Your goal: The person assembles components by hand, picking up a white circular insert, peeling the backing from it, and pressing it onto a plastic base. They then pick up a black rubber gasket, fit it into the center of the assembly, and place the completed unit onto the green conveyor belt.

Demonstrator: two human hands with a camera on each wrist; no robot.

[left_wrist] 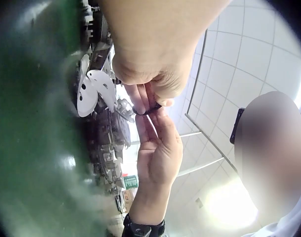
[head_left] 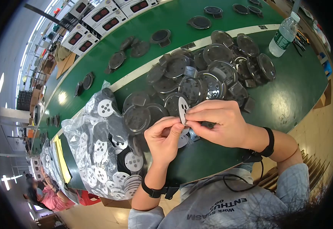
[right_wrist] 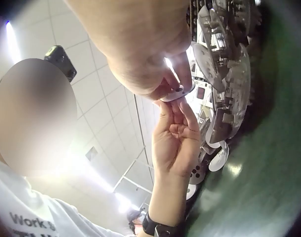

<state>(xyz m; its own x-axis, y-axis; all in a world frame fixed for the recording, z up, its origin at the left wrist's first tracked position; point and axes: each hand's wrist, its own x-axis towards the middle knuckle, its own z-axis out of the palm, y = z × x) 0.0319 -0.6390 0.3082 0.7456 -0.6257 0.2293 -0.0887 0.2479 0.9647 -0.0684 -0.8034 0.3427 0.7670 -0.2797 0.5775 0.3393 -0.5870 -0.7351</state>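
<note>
A thin white disc with several dark holes [head_left: 182, 108] stands on edge between the two hands, over the near side of the table. My left hand [head_left: 162, 139] pinches its lower edge between thumb and fingers. From the other side my right hand [head_left: 220, 121] grips it with thumb and fingertips. In the right wrist view the disc [right_wrist: 176, 95] lies between both sets of fingertips. Beneath the hands, more white discs [left_wrist: 88, 97] lie on the green table [head_left: 216, 156]. Behind the hands is a heap of dark translucent round parts [head_left: 212, 84].
Left of the hands sits a clear plastic bag [head_left: 92, 133] full of white discs. A water bottle [head_left: 284, 35] stands at the far right. More dark round parts [head_left: 161, 36] are spread on the green surface beyond a pale strip [head_left: 130, 79]. Boxes [head_left: 101, 17] are stacked at the back.
</note>
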